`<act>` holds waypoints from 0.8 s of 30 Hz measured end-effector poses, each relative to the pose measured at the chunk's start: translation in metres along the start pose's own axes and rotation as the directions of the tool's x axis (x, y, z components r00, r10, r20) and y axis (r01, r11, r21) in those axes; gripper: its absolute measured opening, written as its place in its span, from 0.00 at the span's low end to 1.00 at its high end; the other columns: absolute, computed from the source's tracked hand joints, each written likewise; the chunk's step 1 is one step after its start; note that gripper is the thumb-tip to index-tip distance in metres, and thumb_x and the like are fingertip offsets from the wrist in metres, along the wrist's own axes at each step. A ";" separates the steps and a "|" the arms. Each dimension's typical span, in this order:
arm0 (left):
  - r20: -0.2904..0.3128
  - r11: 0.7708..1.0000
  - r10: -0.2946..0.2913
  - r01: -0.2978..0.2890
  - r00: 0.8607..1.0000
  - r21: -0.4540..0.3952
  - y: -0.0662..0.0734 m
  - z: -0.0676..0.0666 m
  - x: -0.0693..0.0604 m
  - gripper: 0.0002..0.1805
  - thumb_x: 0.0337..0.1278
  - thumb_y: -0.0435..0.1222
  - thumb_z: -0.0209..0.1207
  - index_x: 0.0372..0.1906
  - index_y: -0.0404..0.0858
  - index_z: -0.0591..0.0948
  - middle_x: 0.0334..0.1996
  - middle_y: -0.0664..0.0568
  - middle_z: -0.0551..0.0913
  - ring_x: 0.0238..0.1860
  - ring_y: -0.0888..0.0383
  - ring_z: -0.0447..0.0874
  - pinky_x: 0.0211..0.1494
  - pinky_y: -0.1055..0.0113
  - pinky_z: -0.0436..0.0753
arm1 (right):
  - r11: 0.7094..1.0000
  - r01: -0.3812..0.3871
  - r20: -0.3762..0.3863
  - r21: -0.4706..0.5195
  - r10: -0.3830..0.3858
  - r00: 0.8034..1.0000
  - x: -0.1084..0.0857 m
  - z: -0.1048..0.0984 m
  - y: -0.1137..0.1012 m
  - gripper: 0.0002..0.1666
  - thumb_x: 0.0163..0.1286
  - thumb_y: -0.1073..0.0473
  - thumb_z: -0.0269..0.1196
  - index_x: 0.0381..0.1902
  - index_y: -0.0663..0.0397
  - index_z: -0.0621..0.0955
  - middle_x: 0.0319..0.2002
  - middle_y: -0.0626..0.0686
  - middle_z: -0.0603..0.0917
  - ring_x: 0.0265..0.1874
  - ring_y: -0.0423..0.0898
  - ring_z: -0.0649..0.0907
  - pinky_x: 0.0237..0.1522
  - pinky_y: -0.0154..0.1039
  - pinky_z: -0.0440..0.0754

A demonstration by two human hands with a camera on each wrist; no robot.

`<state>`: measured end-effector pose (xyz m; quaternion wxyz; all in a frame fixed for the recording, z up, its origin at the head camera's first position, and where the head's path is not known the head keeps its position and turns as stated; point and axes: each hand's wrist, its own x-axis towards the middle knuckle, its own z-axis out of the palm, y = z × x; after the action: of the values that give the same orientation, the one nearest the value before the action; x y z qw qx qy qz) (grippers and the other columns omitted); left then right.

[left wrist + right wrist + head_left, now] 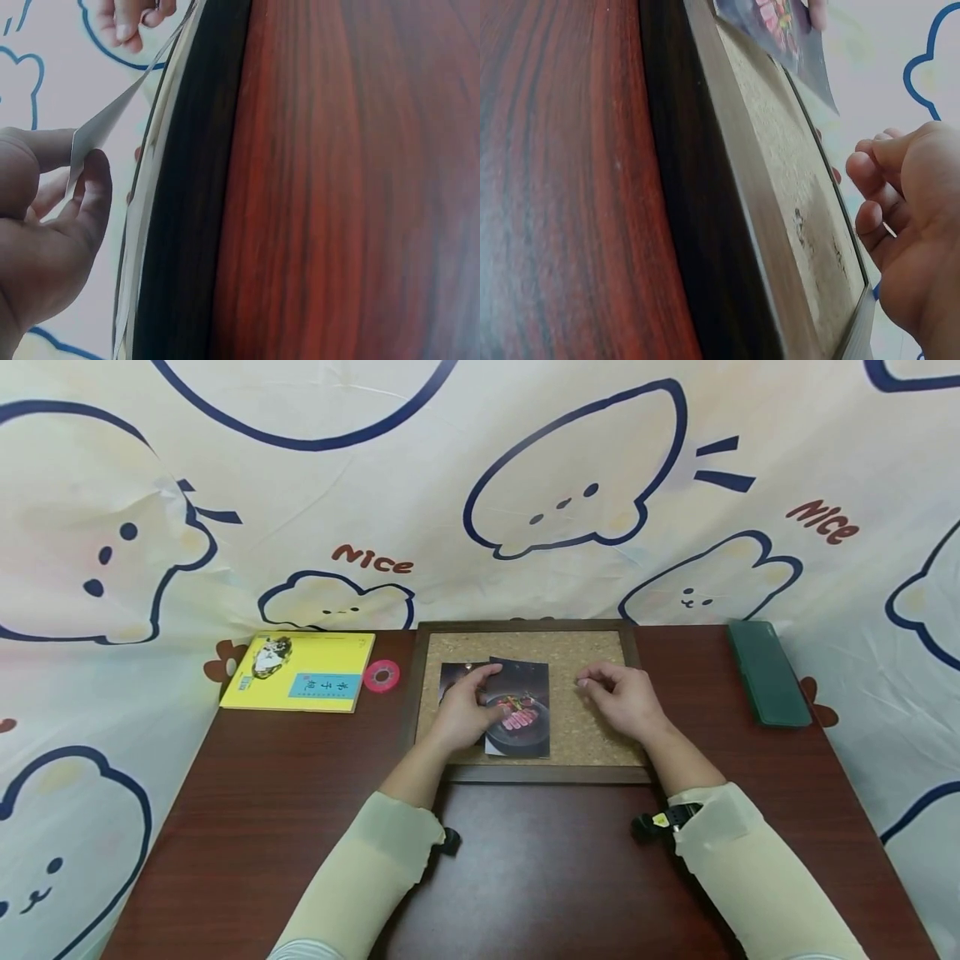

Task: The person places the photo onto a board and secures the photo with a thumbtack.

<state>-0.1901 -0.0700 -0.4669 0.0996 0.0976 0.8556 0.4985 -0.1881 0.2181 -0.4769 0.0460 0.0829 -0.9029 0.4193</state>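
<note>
My left hand point(467, 714) pinches a photo print point(528, 681) of sliced meat on a dark plate by its left side. In the left wrist view the photo's pale back point(112, 120) bends slightly between thumb and fingers, raised off the corkboard point(592, 735). A second dark photo point(453, 675) lies on the cork at the left, partly covered by my hand and the first photo. Over the cork's right part is my right hand point(622, 702), thumb and forefinger tips together, other fingers curled. I cannot make out anything between those fingertips.
A brown wooden frame point(547, 773) borders the corkboard on the dark red table point(525, 868). To its left are a yellow book point(322, 656) and a pink tape roll point(382, 676). A green case point(770, 672) lies at the right. Behind hangs a patterned cloth point(420, 502).
</note>
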 end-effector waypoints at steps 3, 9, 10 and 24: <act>0.002 1.000 0.001 -0.001 1.000 0.004 0.004 0.007 0.002 0.41 0.57 0.31 0.72 0.76 0.46 0.71 0.52 0.46 0.77 0.38 0.55 0.73 0.35 0.63 0.75 | 0.999 -0.012 0.029 0.037 0.011 1.000 0.002 0.002 -0.004 0.05 0.77 0.59 0.63 0.44 0.52 0.85 0.35 0.52 0.90 0.31 0.45 0.88 0.36 0.36 0.83; -0.004 0.999 0.011 -0.010 1.000 0.043 0.006 0.021 0.007 0.44 0.56 0.33 0.73 0.78 0.45 0.68 0.58 0.43 0.79 0.38 0.56 0.75 0.37 0.63 0.76 | 1.000 -0.013 0.049 0.015 0.012 0.999 0.006 0.004 -0.010 0.06 0.78 0.59 0.62 0.45 0.52 0.85 0.39 0.52 0.89 0.35 0.46 0.87 0.38 0.43 0.83; -0.001 0.999 0.013 -0.013 1.000 0.050 0.006 0.023 0.008 0.44 0.56 0.33 0.74 0.78 0.45 0.68 0.54 0.43 0.81 0.36 0.56 0.75 0.35 0.63 0.76 | 1.000 -0.002 0.045 0.002 0.002 0.999 0.007 0.004 -0.010 0.06 0.78 0.59 0.62 0.45 0.52 0.85 0.39 0.52 0.89 0.36 0.47 0.86 0.39 0.44 0.82; 0.006 0.975 0.021 -0.022 1.000 0.221 0.016 0.044 0.019 0.44 0.54 0.36 0.74 0.77 0.43 0.69 0.71 0.43 0.74 0.71 0.45 0.72 0.74 0.51 0.69 | 0.995 -0.032 0.085 -0.099 0.041 0.996 0.023 0.014 -0.016 0.06 0.77 0.59 0.62 0.46 0.51 0.86 0.41 0.52 0.88 0.38 0.49 0.84 0.41 0.47 0.81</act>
<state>-0.1957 -0.0203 -0.4753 0.0846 0.1181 0.9044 0.4012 -0.2083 0.1952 -0.4705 0.0031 0.0822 -0.9249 0.3713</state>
